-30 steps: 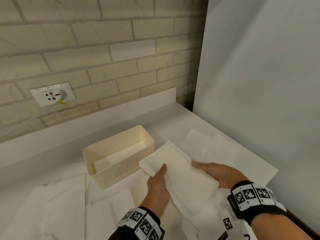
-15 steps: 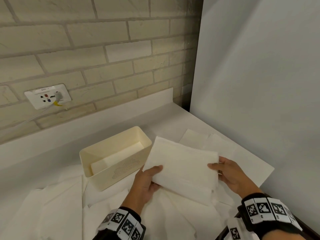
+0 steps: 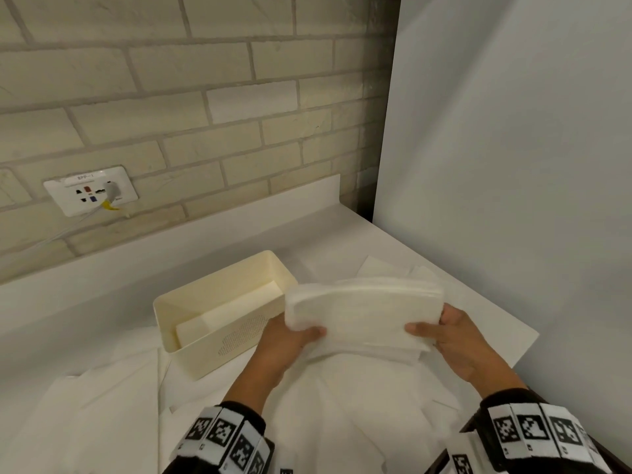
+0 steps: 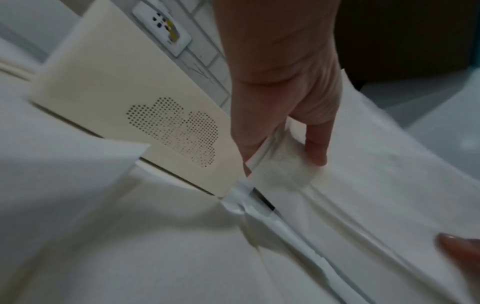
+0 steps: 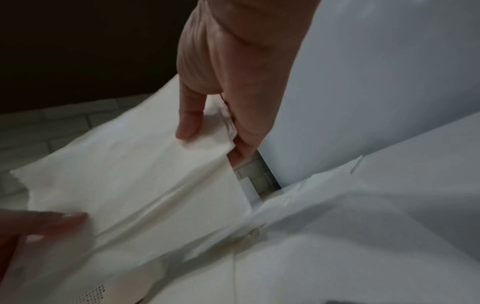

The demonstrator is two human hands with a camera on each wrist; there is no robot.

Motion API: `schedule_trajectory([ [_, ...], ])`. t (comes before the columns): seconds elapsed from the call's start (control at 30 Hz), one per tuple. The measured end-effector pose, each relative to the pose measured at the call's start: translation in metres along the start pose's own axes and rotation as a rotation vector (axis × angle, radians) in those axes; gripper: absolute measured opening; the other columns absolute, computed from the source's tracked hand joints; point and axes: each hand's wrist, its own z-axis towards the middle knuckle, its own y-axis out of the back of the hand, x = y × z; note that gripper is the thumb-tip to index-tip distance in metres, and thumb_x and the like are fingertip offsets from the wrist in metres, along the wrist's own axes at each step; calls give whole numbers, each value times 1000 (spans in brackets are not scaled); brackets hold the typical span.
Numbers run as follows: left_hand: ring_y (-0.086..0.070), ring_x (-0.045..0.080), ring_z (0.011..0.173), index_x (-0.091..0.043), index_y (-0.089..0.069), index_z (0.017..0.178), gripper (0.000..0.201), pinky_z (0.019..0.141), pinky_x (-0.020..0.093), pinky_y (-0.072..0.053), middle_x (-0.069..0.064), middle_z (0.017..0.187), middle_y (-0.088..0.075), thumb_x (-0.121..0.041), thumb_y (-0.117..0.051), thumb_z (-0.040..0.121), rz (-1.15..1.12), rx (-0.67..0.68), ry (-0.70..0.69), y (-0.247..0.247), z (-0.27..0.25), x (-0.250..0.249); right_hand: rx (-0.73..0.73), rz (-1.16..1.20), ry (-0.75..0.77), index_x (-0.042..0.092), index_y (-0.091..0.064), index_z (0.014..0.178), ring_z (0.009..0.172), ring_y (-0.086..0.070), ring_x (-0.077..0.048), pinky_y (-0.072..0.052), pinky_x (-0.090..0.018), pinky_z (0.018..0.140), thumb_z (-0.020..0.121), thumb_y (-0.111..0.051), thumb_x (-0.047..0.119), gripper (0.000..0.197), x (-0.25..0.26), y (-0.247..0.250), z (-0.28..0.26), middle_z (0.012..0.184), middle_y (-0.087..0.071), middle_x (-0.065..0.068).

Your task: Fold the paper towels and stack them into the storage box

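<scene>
Above the white table (image 3: 349, 234), the folded white paper towel (image 3: 362, 313) is pinched at its ends by left hand (image 3: 290, 340) and right hand (image 3: 455, 340), and should be kept level, then lowered flat into the adjacent cream plastic storage box (image 3: 191, 354).

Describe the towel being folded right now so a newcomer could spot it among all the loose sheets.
On the white counter below the brick wall, look just right of the cream storage box. The folded paper towel is held up there, the left hand and right hand pinching its ends. Unlike the flat sheets around, it is thick and lifted.
</scene>
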Motion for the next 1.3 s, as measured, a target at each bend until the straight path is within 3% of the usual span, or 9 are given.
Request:
schedule_trajectory([
  [0.1,-65,14,88,-18,-64,101,43,69,21,-51,0,96,-70,-1,-82,66,-80,-5,-46,3,-6,6,53,32,57,16,-69,99,78,-71,-16,-57,-21,63,14,-96,33,91,-8,2,-3,87,-75,-2],
  [0.23,-62,22,105,-18,-57,118,76,84,31,-53,6,114,-66,-11,-90,51,-67,-21,-59,-2,-5,19,42,-58,35,26,-66,102,92,-61,-16,-52,-10,65,23,-94,25,84,-24,-5,0,102,-66,-2],
  [0.37,-61,19,107,-23,-51,122,102,95,41,-51,1,115,-64,-31,-90,29,-119,-16,-81,-9,-6,22,12,-63,-3,13,-66,107,93,-66,-21,-55,-24,71,12,-95,32,101,-37,-10,-1,102,-71,-7],
  [0.6,-64,19,82,-20,-67,81,44,65,19,-56,-4,81,-71,6,-85,51,-203,-26,-201,-12,-8,13,-49,-52,74,11,-68,82,72,-65,-18,-54,-20,62,61,-77,-14,33,-17,-14,3,73,-72,0],
  [0.73,-59,13,90,-27,-62,97,55,78,22,-54,-4,100,-61,6,-83,59,-223,-64,-219,-9,-6,14,-24,-122,57,21,-67,95,86,-64,-20,-53,-29,78,58,-79,-13,52,-29,-10,1,93,-70,-4],
  [0.83,-60,16,95,-31,-60,99,59,83,30,-54,-2,105,-60,-3,-88,55,-233,-69,-218,-15,-6,14,-45,-118,43,15,-66,84,77,-61,-20,-51,-24,68,60,-77,-15,40,-31,-16,4,83,-66,-6],
  [1.07,-56,7,96,-25,-67,82,14,85,20,-41,-13,94,-64,-14,-74,77,-315,-215,-239,-17,-4,9,5,-124,42,15,-69,80,75,-61,-20,-53,-21,62,59,-77,-16,38,-25,-15,3,82,-65,-4],
  [1.23,-50,13,103,-26,-63,81,9,80,20,-38,-14,97,-60,-20,-64,87,-318,-287,-219,-19,1,15,25,-109,10,23,-77,78,84,-64,-21,-55,-26,70,34,-88,7,48,-31,-19,7,90,-70,-5],
  [1.3,-50,12,102,-22,-61,87,3,77,18,-38,-14,97,-58,-20,-61,89,-324,-284,-220,-23,2,13,2,-103,2,20,-75,77,85,-64,-25,-52,-29,74,46,-86,-4,41,-31,-22,8,90,-69,-9],
])
